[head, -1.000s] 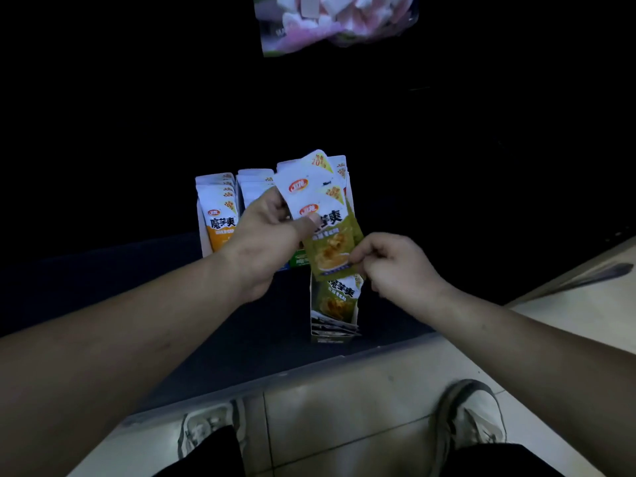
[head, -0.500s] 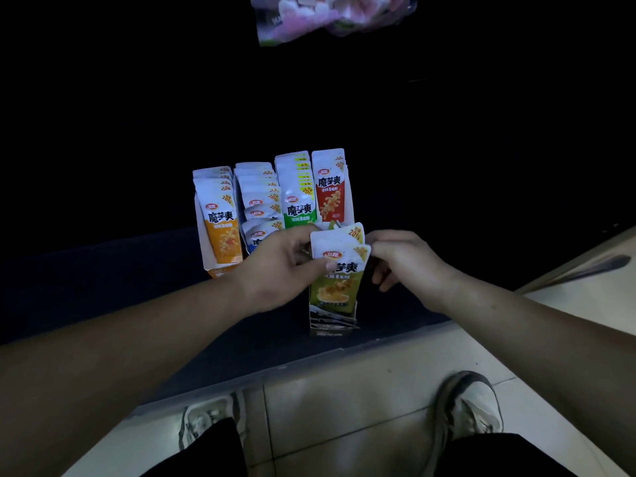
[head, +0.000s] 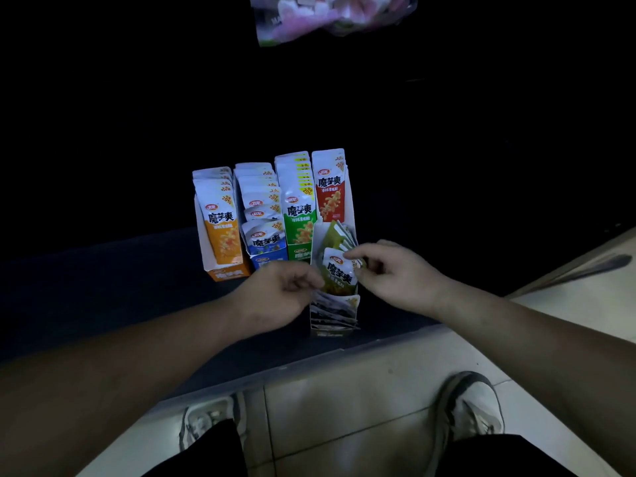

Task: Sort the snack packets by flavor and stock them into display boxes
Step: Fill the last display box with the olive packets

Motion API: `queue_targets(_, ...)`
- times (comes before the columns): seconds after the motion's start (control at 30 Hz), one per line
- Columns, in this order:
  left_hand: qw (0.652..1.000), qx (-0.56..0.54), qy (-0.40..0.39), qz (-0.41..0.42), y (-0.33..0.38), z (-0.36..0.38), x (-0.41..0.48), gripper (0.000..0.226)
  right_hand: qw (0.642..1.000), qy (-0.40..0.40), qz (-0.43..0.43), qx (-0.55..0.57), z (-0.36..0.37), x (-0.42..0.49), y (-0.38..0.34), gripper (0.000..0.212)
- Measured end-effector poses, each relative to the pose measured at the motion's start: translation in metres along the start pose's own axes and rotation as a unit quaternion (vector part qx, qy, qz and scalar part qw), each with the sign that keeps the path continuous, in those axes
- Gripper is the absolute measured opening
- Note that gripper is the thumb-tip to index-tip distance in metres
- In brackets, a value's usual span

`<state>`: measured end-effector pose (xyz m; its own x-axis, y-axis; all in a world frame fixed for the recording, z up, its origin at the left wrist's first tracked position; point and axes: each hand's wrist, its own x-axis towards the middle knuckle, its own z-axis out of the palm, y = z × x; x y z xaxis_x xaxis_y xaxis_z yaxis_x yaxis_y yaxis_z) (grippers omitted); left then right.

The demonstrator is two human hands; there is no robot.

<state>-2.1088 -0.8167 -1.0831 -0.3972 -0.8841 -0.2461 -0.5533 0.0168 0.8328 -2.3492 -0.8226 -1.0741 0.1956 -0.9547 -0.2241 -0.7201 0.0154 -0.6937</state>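
The olive packet [head: 339, 275] has gone down into the box [head: 335, 313]. The right hand [head: 392, 270] pinches its top. The left hand [head: 278, 290] curls beside it; I cannot tell if it holds. One more stocked.

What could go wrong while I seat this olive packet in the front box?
1. The leaning olive packets at the back fan out to the right. The front olive packet, which the right hand pinches at its top, could settle crooked or nudge them over the wall.
2. The olive box stands near the front edge of the dark shelf. A push from the left hand might slide it off.
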Motion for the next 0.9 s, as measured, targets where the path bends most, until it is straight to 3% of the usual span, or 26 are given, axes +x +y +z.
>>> queue_targets(0.17, 1.000, -0.016, -0.019, -0.012, 0.005, 0.012, 0.006, 0.026, 0.996, 0.021, -0.030, -0.077, 0.005, 0.003, -0.002, 0.039)
queue_targets(0.23, 0.996, -0.077, -0.001, -0.042, 0.004, 0.011, 0.009, 0.028, 0.996, 0.023, -0.026, -0.078, 0.006, 0.008, -0.004, 0.027)
queue_targets(0.3, 0.996, -0.075, 0.036, -0.024, -0.001, 0.010, 0.014, 0.026, 0.998, 0.021, -0.034, -0.053, 0.006, 0.012, -0.008, 0.012)
queue_targets(0.37, 0.999, -0.010, 0.037, 0.007, -0.003, 0.010, 0.014, 0.034, 0.999, 0.008, -0.041, -0.014, 0.004, 0.014, -0.012, 0.012)
queue_targets(0.5, 0.998, 0.014, 0.007, 0.055, 0.000, 0.015, 0.012, 0.013, 0.997, -0.040, -0.039, 0.049, 0.002, 0.006, -0.022, 0.015)
queue_targets(0.57, 0.998, 0.034, 0.006, 0.052, -0.004, 0.013, 0.010, 0.011, 0.994, -0.014, -0.016, 0.103, 0.003, 0.002, -0.024, 0.010)
queue_targets(0.67, 0.998, 0.056, 0.004, 0.041, -0.006, 0.012, 0.004, 0.016, 0.988, 0.073, 0.030, 0.133, 0.004, 0.004, -0.021, 0.009)
queue_targets(0.7, 0.998, 0.050, 0.005, 0.037, -0.005, 0.013, 0.002, 0.018, 0.988, 0.081, 0.043, 0.126, 0.004, 0.006, -0.020, 0.004)
queue_targets(0.83, 0.999, 0.023, -0.032, 0.006, 0.001, 0.014, -0.002, 0.049, 0.990, 0.073, 0.070, 0.100, 0.006, 0.012, -0.014, 0.027)
queue_targets(0.9, 1.000, -0.001, -0.020, -0.023, 0.000, 0.015, -0.001, 0.044, 0.993, 0.079, 0.054, 0.075, 0.005, 0.013, -0.013, 0.026)
